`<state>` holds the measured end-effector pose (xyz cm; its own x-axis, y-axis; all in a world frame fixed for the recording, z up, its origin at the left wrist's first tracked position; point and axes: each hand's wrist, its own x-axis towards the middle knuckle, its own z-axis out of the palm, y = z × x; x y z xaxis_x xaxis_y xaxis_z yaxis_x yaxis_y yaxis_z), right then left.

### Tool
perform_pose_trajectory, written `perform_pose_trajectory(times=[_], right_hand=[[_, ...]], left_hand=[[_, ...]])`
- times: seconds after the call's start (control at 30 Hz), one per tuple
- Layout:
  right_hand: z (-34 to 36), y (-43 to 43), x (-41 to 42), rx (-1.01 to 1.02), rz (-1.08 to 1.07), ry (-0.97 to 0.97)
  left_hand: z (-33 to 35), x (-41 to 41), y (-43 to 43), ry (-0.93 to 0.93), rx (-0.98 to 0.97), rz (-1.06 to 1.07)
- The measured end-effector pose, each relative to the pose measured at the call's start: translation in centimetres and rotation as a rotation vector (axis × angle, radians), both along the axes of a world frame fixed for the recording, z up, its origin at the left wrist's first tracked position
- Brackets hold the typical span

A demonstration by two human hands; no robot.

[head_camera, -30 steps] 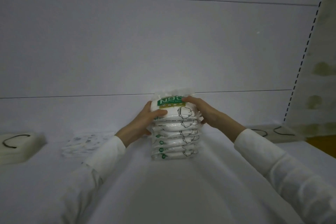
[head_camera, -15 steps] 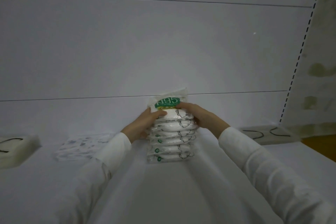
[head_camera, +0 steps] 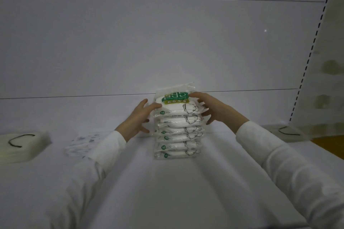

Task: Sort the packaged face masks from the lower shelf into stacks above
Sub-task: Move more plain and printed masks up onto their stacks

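A stack of several white packaged face masks [head_camera: 177, 132] stands on the white shelf [head_camera: 167, 191], near its back panel. The top pack [head_camera: 176, 101] carries a green label and lies slightly tilted on the pile. My left hand [head_camera: 138, 119] is at the stack's left side with fingers spread, its thumb touching the top pack's edge. My right hand [head_camera: 214, 108] is at the right side, fingertips resting on the top pack beside the label, the other fingers splayed. Neither hand grips a pack.
A pile of white masks with black ear loops [head_camera: 23, 146] sits at the far left. Patterned packs [head_camera: 83, 144] lie left of my forearm. Another flat pile with black loops [head_camera: 286, 131] lies at the right, below a slotted shelf upright [head_camera: 307, 65].
Both hands have let go of the top pack and spread their fingers at the stack's sides. The top pack has settled lower onto the pile.
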<state>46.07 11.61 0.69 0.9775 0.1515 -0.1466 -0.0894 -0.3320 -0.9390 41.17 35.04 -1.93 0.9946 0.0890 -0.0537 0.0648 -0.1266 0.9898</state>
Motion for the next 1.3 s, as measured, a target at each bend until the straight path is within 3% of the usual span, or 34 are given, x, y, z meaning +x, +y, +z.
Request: perform_pose_trajectory(times=[0.33,0.57,0.7,1.0,1.13,1.3], right_hand=[[1.4,-2.0,-2.3,-0.063,-0.116,-0.183],[0.3,-3.3,-8.7,-0.475,-0.062,-0.718],[-2.2,-3.5,-13.0,-0.604,0.051,-0.856],[-7.9,-3.9,-22.9,-0.676,0.240,-0.878],[-8.7,-3.9,-27.2,-0.657,0.297,-0.996],[-11.5,-2.2,-31.2,-0.540,0.457,-1.211]], left_hand=[[0.4,-2.8,1.7,-0.111,0.238,0.077],[-0.1,-9.0,1.7,-0.269,0.691,0.144],[-2.4,-13.6,0.7,-0.282,0.831,0.101],[-5.7,-24.8,-1.4,-0.389,0.893,-0.050],[-6.7,-28.6,-1.9,-0.493,0.860,-0.159],[-10.0,-30.1,0.1,-0.474,0.849,-0.318]])
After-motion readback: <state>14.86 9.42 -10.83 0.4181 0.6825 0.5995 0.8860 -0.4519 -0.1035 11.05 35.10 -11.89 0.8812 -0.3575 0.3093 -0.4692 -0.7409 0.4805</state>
